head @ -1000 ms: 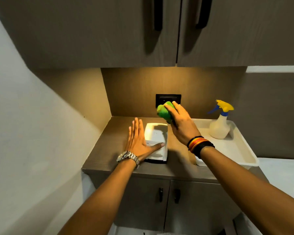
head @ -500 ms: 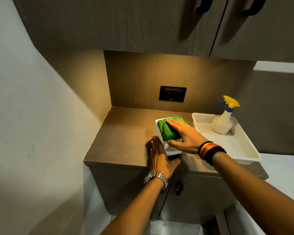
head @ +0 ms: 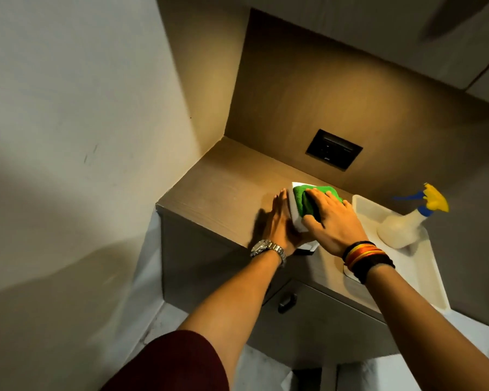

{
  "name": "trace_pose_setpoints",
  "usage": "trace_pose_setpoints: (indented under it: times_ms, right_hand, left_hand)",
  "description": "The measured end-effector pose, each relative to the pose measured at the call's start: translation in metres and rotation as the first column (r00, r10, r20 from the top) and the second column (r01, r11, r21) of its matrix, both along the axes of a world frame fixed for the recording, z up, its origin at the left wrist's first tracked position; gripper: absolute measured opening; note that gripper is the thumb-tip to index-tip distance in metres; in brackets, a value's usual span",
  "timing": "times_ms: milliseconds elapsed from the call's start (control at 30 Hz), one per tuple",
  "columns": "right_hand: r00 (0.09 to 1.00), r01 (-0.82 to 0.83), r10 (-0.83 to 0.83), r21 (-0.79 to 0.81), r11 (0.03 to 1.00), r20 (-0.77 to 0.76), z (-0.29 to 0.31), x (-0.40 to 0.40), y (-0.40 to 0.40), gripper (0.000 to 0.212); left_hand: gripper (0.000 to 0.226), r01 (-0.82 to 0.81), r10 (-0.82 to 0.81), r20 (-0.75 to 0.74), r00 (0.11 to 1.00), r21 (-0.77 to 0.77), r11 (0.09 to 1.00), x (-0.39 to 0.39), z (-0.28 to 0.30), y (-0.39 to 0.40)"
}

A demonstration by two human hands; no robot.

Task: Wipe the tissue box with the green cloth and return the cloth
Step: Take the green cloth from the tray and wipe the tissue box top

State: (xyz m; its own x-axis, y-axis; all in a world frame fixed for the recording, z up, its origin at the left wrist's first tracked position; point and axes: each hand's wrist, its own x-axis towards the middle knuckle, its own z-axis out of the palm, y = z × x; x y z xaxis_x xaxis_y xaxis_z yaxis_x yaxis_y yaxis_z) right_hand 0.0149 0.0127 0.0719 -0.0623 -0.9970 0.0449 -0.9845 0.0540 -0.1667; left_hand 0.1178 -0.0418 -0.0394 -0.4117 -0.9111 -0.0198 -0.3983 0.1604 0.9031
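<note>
A white tissue box [head: 295, 214] lies on the wooden counter [head: 223, 193] near its front edge. On top of the box sits the folded green cloth [head: 390, 203], pressed down by my right hand [head: 332, 221] with flat fingers. My left hand [head: 278, 221] rests flat against the box's left side, fingers straight and together, bracing it. Most of the box top is hidden under the cloth and my right hand.
A white tray [head: 407, 266] stands at the right of the counter with a spray bottle [head: 407, 221] in it. A dark wall socket [head: 333, 149] sits in the back panel. Upper cabinets hang overhead; a wall closes the left side. Cabinet doors with handles are below.
My right hand brought the cloth down from the air onto the box top and holds it there. My left hand went from the counter to the box's left side. The view has tilted.
</note>
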Motion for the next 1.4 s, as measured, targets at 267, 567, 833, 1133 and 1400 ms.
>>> trace_pose_setpoints:
  times_ms: [267, 567, 833, 1133, 1400]
  right_hand:
    - [0.988, -0.119, 0.113, 0.063, 0.991, 0.102, -0.004, -0.035, -0.009, 0.071]
    - [0.982, -0.103, 0.103, -0.008, 0.995, 0.159, -0.013, -0.044, -0.013, 0.063]
    - [0.991, -0.033, 0.032, 0.000, 0.999, 0.128, -0.004, -0.025, -0.052, 0.066]
    - [0.966, -0.187, 0.190, -0.030, 0.982, 0.174, -0.009, -0.056, 0.015, 0.059]
    - [0.985, 0.003, 0.000, -0.018, 1.000, 0.173, -0.002, -0.030, -0.062, 0.056]
  left_hand:
    - [0.124, -0.150, 0.137, -0.205, 0.969, -0.049, 0.987, -0.013, 0.000, -0.004]
    - [0.134, -0.175, 0.134, -0.217, 0.967, -0.180, 0.968, -0.014, -0.006, -0.009]
    - [0.141, -0.174, 0.140, -0.187, 0.972, -0.177, 0.969, -0.013, -0.009, -0.014]
    - [0.137, -0.179, 0.145, -0.186, 0.972, -0.182, 0.967, -0.014, -0.015, -0.016]
    - [0.133, -0.187, 0.147, -0.190, 0.971, -0.211, 0.960, -0.017, -0.009, -0.020]
